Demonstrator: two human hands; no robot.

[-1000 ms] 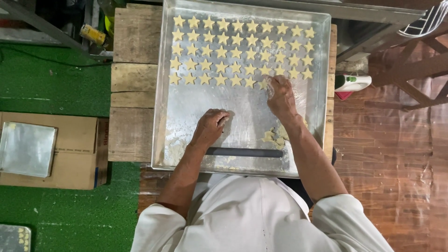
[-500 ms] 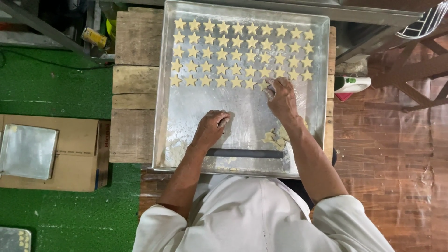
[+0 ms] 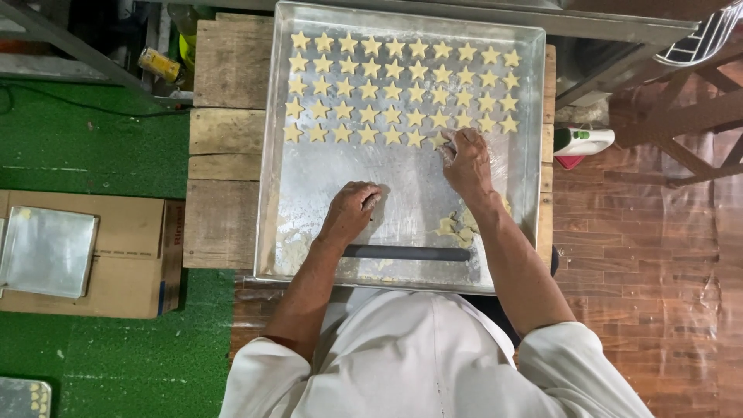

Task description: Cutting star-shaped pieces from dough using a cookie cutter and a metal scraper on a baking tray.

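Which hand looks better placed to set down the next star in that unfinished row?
The right hand, probably. Its fingertips are at the open end of the bottom row of star-shaped dough pieces on the metal tray. The left hand rests curled on bare tray, farther from that gap.

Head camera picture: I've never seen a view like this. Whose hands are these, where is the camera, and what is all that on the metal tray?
The camera sits on a person's head and looks straight down, so you see their own white-sleeved arms from above. No machine is involved, only two bare hands. A large metal baking tray rests on a wooden plank table. Rows of pale star-shaped dough cut-outs fill its far half. The right hand is at the near row of stars, fingertips on the end piece. The left hand rests curled on the bare tray; whether it holds anything cannot be seen. Nearer the person lie a dark rod and a small heap of loose dough pieces. A cardboard box sits on the green floor.
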